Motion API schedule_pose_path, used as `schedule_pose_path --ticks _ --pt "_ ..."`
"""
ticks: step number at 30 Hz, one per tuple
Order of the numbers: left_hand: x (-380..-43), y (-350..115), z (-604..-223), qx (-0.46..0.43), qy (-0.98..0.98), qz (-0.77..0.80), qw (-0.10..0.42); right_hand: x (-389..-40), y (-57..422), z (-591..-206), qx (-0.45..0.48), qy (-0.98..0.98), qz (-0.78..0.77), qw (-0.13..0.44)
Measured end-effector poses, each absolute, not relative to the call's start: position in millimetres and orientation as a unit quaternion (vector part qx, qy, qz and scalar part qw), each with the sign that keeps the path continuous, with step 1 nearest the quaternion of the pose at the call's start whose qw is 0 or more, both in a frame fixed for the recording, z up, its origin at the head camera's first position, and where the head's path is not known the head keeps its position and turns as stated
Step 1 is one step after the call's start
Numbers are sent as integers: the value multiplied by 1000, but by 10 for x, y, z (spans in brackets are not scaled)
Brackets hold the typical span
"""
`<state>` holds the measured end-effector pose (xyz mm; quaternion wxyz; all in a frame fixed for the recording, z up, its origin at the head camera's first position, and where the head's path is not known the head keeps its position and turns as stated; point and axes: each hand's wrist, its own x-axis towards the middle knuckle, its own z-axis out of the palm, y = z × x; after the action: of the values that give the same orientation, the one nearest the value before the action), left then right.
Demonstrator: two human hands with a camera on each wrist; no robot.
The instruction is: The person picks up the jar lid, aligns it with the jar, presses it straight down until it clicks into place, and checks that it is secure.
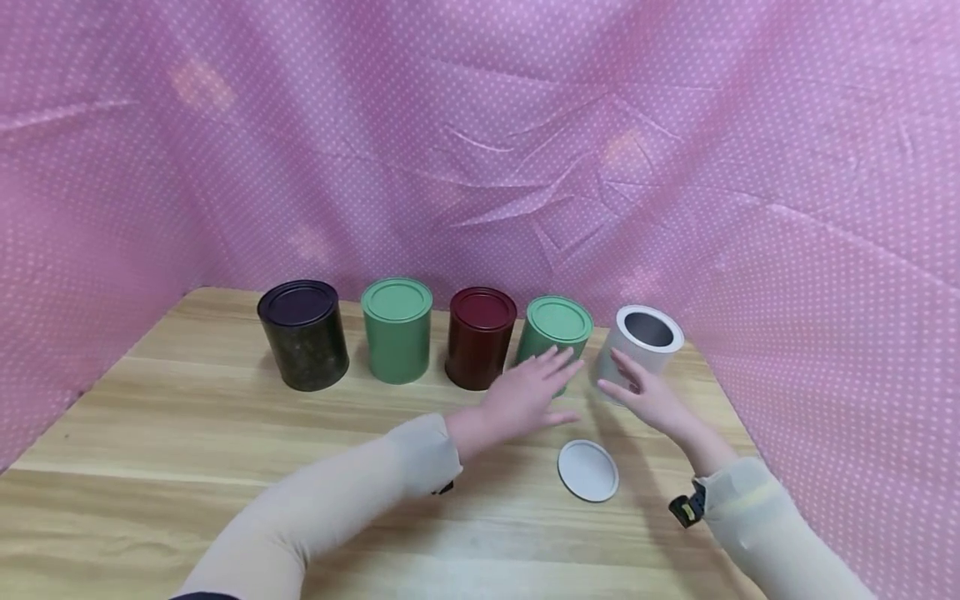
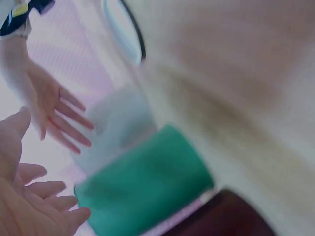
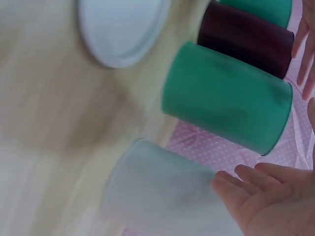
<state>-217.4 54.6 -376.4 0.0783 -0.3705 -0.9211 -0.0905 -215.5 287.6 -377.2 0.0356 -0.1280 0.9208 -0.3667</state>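
Observation:
At the right end of a row of cans stands a white can [image 1: 637, 354] without its lid, its dark inside showing. My right hand [image 1: 651, 400] is just in front of it with fingers spread and nothing held; whether it touches the wall I cannot tell. My left hand [image 1: 525, 396] reaches across before the smaller green can [image 1: 558, 321], fingers extended, holding nothing. In the left wrist view both the left hand [image 2: 34, 196] and the right hand [image 2: 47, 96] have empty palms. A round white lid [image 1: 588, 471] lies flat on the table, nearer me than both hands.
Farther left stand a dark red can [image 1: 480, 342], a larger green can [image 1: 397, 333] and a black can [image 1: 306, 337], all lidded. They line the back of the wooden table [image 1: 187, 433]. A pink dotted cloth [image 1: 480, 142] hangs behind and at both sides.

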Motion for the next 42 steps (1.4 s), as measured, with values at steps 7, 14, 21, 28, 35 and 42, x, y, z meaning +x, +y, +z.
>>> schedule_pose_path --ticks 7,14,21,28,35,42 --pt "-2032 621 -4073 -385 -917 -107 19 -1950 2945 -4009 -152 928 -339 22" --pt "-1988 620 -4216 -345 -931 -114 -39 -1825 3002 -4162 -199 930 -307 22" --pt "-1933 644 -4313 -311 -939 -111 -95 -1712 3017 -4327 -254 924 -285 23" --pt "-1884 676 -4366 -300 -941 -103 -115 -1670 3043 -4459 -289 920 -262 41" --pt "-1843 669 -4396 -294 -944 -90 -124 -1646 3082 -4507 -289 917 -271 43" --pt "-1805 676 -4418 -291 -945 -65 -131 -1636 3097 -4548 -286 916 -276 54"
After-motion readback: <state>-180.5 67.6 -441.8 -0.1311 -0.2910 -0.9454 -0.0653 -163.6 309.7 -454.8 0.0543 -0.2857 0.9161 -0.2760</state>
